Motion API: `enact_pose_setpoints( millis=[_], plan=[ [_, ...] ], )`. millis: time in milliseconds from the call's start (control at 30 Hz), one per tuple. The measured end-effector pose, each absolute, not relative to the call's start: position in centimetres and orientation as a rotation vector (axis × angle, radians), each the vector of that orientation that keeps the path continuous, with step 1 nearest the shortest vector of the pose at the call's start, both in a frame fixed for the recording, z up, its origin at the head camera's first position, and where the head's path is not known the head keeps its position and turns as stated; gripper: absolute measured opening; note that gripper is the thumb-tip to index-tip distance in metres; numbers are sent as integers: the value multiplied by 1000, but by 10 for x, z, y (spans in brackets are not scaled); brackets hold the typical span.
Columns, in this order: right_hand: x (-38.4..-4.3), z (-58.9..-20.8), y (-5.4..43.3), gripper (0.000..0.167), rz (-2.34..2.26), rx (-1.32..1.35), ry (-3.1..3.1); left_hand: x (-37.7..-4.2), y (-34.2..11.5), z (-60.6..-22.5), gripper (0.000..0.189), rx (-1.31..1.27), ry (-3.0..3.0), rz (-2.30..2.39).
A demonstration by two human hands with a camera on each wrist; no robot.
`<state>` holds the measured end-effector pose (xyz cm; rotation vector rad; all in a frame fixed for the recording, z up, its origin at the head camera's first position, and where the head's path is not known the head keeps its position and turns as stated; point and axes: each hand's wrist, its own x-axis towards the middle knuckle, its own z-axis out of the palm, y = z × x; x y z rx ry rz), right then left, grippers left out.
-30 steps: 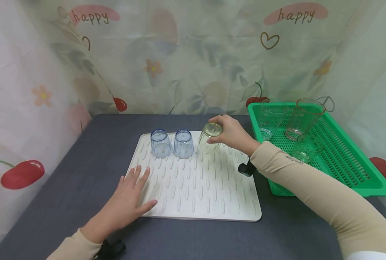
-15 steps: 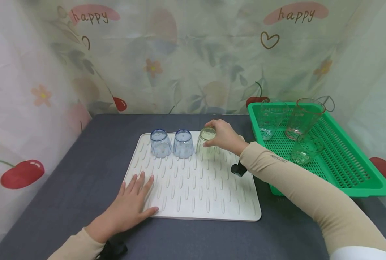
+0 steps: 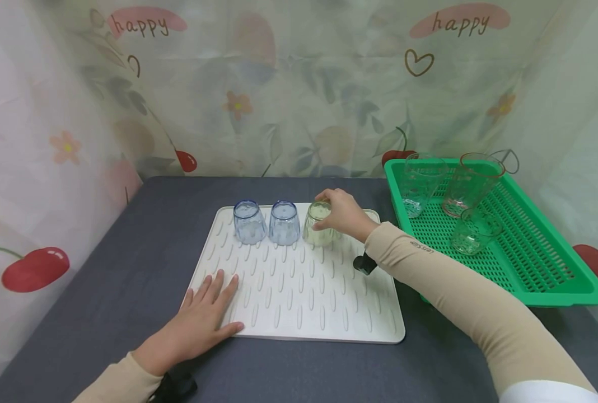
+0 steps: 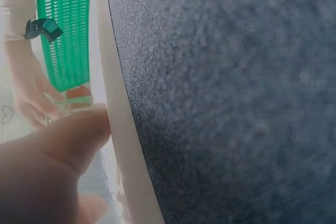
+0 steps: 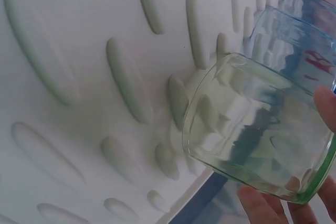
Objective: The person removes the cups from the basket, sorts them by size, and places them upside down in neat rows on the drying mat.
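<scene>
Tumbler of green-tinted glass (image 3: 316,235) upside down on white ridged mat (image 3: 309,308) beside two inverted blue tumblers (image 3: 284,226), pinched near base by right hand (image 3: 346,215); over mat's near left corner, spread, straight-fingered left hand (image 3: 200,319).

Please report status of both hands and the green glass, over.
Right hand grips inverted green glass on or just above white mat. Left hand spread at mat's near left corner. Blue glasses left of green glass; nothing seen blocking.
</scene>
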<state>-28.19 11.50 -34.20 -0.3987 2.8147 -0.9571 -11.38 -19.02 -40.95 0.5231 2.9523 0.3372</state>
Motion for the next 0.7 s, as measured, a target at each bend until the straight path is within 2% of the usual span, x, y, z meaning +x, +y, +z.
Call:
enact_pose_setpoints(
  millis=[700],
  plan=[
    [-290, -352, 119, 66, -1067, -330, 2750, -116, -191, -411, 86, 494, 2895, 345]
  ],
)
